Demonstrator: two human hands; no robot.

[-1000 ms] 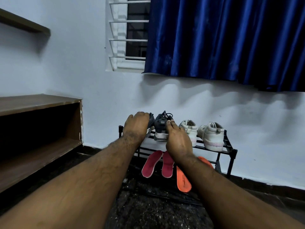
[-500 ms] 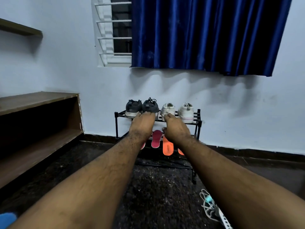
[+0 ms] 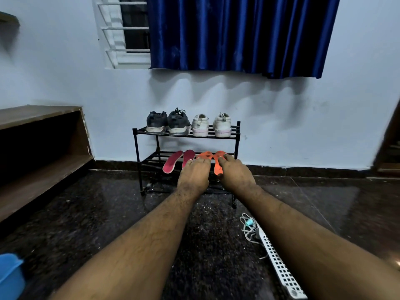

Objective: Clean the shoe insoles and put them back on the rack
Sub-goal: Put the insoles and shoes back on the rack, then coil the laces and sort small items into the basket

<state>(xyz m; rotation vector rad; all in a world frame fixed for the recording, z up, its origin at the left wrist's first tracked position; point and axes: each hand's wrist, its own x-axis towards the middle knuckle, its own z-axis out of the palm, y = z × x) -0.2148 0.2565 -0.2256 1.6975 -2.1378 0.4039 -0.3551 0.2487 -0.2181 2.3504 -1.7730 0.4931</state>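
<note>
Two orange insoles (image 3: 206, 155) are seen lying on the lower shelf of a black metal rack (image 3: 136, 152), with a pair of pink insoles (image 3: 173, 162) laid just to their left on the same shelf. The left hand (image 3: 193, 174) and the right hand (image 3: 234, 173) are stretched out in front of the orange pair, fingers bent downward; whether the insoles are pinched, merely touched or not reached at all cannot be told from this angle. On the upper shelf, a pair of dark sneakers (image 3: 167, 123) and a pair of white sneakers (image 3: 211, 125) are lined up side by side. The rack is set against a pale wall below a blue curtain (image 3: 238, 33), on a dark speckled floor (image 3: 97, 213). A white perforated panel (image 3: 279, 267) with tangled cords is left on the floor to the right, and the edge of a blue tub (image 3: 9, 276) is caught at lower left. All four insoles are judged to be on the rack, though whether any have been cleaned is not shown.
</note>
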